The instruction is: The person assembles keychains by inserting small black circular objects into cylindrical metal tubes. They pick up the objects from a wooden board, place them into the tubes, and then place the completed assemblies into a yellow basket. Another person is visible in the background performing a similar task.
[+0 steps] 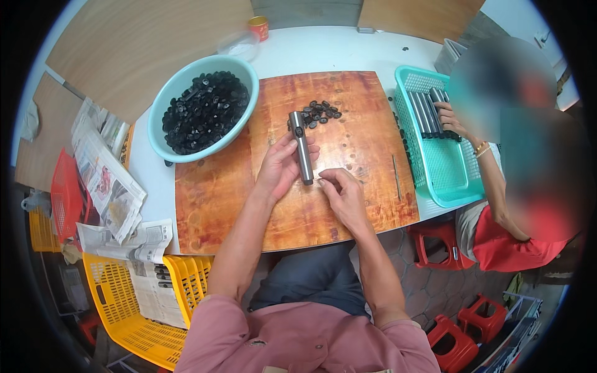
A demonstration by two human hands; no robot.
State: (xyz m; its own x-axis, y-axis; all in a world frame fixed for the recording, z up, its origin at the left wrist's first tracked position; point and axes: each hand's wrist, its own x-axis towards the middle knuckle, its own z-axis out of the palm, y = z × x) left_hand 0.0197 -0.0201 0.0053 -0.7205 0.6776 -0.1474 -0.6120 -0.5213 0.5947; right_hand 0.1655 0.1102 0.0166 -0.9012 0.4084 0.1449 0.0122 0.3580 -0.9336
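My left hand [281, 165] is closed around a shiny metal tube [304, 152], tilted over the wooden board. A small black oval piece [299, 132] sits on the tube near its far end, and the near end is dark. Beside that near end, my right hand [344, 194] has its thumb and index finger pinched together; whatever may be between them is too small to make out. Just beyond the tube, several loose black oval pieces [321, 112] lie on the board.
The wooden board [217, 205] covers the white table's middle. A pale-green basin [247, 74] full of black pieces stands at left. At right, a person's hand [453, 119] touches metal tubes in a turquoise basket [438, 197]. A thin rod [396, 176] lies nearby; a yellow crate [115, 323] stands lower left.
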